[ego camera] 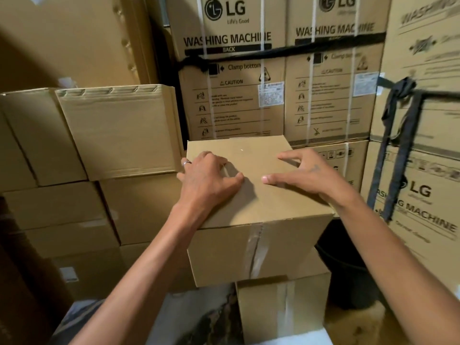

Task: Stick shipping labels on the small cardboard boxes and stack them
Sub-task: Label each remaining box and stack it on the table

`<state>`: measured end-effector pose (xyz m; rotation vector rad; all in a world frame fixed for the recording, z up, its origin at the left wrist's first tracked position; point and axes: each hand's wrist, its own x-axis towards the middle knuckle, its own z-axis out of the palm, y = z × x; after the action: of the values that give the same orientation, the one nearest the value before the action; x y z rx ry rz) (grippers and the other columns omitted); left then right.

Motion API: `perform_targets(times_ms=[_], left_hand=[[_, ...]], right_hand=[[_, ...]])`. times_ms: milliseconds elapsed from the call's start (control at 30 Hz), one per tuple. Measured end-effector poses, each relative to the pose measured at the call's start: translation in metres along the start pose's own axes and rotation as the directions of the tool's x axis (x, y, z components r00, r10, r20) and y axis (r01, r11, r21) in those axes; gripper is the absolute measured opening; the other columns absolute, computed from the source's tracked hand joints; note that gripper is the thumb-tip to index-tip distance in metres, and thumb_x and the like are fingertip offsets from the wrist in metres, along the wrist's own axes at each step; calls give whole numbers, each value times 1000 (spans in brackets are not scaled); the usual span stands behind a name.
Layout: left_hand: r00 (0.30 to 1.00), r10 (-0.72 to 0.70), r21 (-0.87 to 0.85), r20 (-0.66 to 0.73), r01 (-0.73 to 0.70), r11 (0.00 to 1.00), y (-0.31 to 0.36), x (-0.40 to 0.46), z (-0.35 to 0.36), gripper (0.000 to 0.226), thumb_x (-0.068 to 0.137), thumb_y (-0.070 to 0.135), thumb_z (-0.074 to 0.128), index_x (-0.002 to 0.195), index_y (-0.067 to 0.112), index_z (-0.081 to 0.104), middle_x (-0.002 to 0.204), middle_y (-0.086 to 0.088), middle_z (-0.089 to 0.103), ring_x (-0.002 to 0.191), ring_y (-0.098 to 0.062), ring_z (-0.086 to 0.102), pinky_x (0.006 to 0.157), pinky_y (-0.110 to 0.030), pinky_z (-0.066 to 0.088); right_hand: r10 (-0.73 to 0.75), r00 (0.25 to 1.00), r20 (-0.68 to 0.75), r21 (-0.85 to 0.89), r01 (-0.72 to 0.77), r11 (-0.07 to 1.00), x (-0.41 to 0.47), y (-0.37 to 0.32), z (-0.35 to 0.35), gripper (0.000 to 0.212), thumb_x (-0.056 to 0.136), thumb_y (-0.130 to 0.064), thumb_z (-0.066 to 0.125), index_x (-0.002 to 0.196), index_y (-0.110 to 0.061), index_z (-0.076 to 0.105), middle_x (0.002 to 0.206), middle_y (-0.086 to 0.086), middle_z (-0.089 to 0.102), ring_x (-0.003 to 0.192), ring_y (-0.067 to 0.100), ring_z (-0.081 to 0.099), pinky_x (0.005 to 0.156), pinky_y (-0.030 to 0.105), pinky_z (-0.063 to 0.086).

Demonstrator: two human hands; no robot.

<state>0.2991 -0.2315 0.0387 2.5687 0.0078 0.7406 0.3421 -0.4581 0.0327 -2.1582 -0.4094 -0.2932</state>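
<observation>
Cardboard fills the view: a small taped box (258, 195) sits on top of another small box (281, 310), overhanging it toward the left, with clear tape running down the middle of its near face. Both hands rest on the upper box's top face. The left hand (209, 178) lies near the top's left edge, its fingers (219, 161) bent and spread, tips pressing the cardboard, thumb pointing toward the centre; a ring shows on one finger. The right hand (308, 174) lies toward the right edge, fingers apart and arched, fingertips and thumb touching the top; neither hand wraps round anything. No label can be made out on the upper box's top. To the left stands a stack of plain brown boxes (117, 135), the nearest just beside the upper box's left edge. Behind and to the right rise large washing-machine cartons (234, 78) printed with LG marks, bound with white straps and a dark band (395, 135).
</observation>
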Motion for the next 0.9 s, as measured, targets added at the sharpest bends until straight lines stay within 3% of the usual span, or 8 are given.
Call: perform_targets(times_ms=[167, 367, 567, 767, 900], left_hand=[[995, -30, -29, 94, 33, 999, 13, 24, 43, 67, 69, 64, 59, 121, 25, 72, 130, -4, 66, 125, -41, 51, 103, -65, 37], [982, -114, -67, 149, 125, 990, 14, 52, 86, 79, 58, 73, 55, 121, 28, 72, 125, -4, 69, 124, -36, 56, 101, -60, 45], [970, -158, -88, 186, 176, 980, 16, 67, 107, 68, 57, 68, 58, 109, 28, 76, 115, -1, 73, 113, -31, 62, 96, -54, 52], [964, -151, -84, 218, 173, 981, 16, 75, 110, 56, 62, 63, 60, 103, 29, 77, 113, -2, 72, 109, -31, 63, 97, -50, 53], [959, -122, -72, 254, 144, 987, 17, 76, 103, 42, 79, 53, 70, 110, 25, 76, 106, 1, 69, 102, -25, 65, 94, -44, 56]], right_hand=[[95, 995, 34, -49, -94, 994, 23, 32, -17, 100, 53, -55, 95, 139, -17, 61, 150, 0, 54, 139, 18, 46, 97, 31, 33], [166, 980, 108, -106, -155, 982, 56, 58, -26, 103, 50, -61, 94, 137, -17, 62, 151, 0, 53, 139, 22, 47, 109, 41, 36], [214, 963, 163, -119, -196, 973, 81, 82, -30, 96, 55, -58, 93, 136, -16, 63, 150, 2, 53, 137, 22, 48, 97, 33, 35], [192, 966, 176, -113, -174, 978, 88, 91, -26, 93, 63, -60, 89, 140, -15, 60, 153, 3, 50, 140, 23, 45, 111, 39, 35], [194, 965, 179, -164, -166, 972, 89, 88, -26, 90, 69, -63, 84, 142, -17, 57, 156, 3, 46, 143, 24, 42, 113, 42, 33]])
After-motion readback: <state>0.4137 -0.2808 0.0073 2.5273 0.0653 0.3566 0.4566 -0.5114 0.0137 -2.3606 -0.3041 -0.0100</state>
